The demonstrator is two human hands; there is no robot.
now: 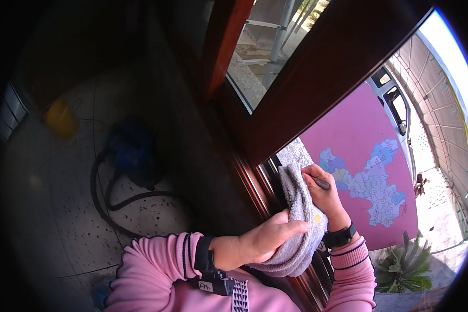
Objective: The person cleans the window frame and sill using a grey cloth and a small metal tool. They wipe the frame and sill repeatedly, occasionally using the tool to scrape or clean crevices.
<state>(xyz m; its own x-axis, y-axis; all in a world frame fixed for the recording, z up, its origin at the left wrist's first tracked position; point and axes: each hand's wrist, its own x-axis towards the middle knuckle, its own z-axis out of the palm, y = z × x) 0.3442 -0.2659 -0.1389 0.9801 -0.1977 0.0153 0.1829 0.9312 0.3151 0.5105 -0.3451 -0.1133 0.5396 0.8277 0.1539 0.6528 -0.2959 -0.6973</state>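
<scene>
A grey terry towel (pixel 296 238) hangs in folds over the window's sill track (pixel 253 183). My left hand (pixel 267 238) grips the towel's middle, with the thumb lying across the folds. Close to the towel's upper end, my right hand (pixel 323 195) is closed around a tool with a dark, rounded handle (pixel 320 183). The tool's far end is hidden by the fingers and the cloth, so its kind cannot be told. The reddish-brown window sash frame (pixel 296 89) stands just beyond the towel, its lower corner near the cloth's top.
On the tiled floor at left are a blue canister vacuum cleaner (pixel 128 144) with a black hose (pixel 97 195) and a yellow object (pixel 62 119). Outside are a pink board with a map (pixel 347 128), a vehicle (pixel 394 101) and a spiky plant (pixel 403 265).
</scene>
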